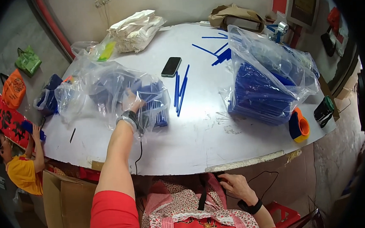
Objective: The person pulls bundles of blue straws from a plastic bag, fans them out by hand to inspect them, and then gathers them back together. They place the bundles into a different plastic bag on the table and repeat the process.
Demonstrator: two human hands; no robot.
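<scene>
Plastic bag [75, 97], clear, lies left on the counter [201, 142] with blue strips [160, 111] in it; I make out the left hand [133, 102] amid its folds beside them, but cannot tell its grip. The right hand [239, 190] (fingers bent, any hold unclear to me) sits below the counter's near edge, by the floral apron [177, 198].

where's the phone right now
In the head view, the phone lies on the white table, slightly left of centre, just beyond a small group of blue strips and right of the clear bag at the left hand.
</scene>
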